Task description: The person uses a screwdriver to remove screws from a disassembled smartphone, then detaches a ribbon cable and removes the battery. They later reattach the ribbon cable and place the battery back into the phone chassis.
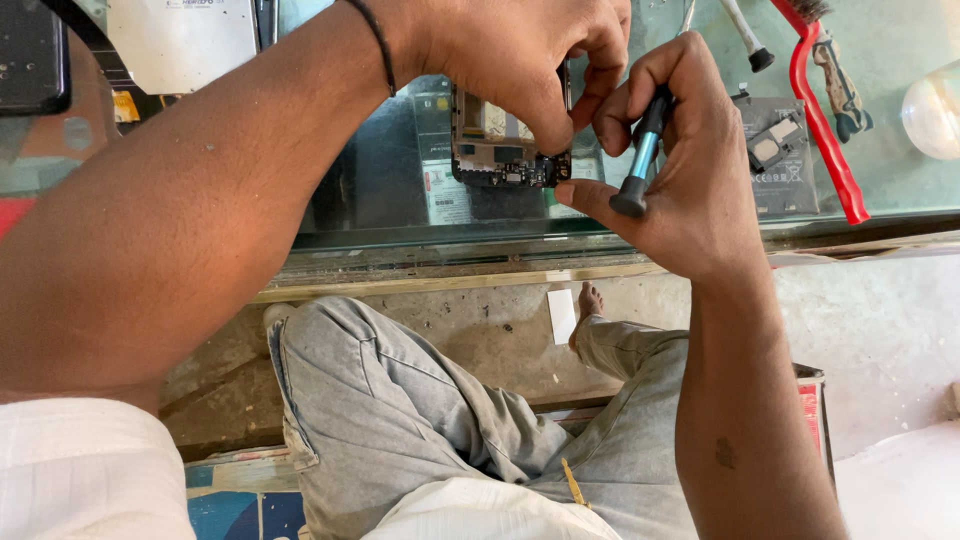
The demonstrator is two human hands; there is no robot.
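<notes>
The left hand [520,60] grips the opened phone [500,150] from above, held over the glass counter [380,190] near its front edge. The right hand [670,150] grasps a blue-handled screwdriver [640,160] beside the phone's lower right corner. A red-handled tool [825,130] lies toward the counter's right side.

L hand [520,55] pinching, R hand [670,150] fist-gripped, fingertips touching.

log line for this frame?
left hand: holds opened phone | right hand: grips blue screwdriver | surface: glass counter
</notes>
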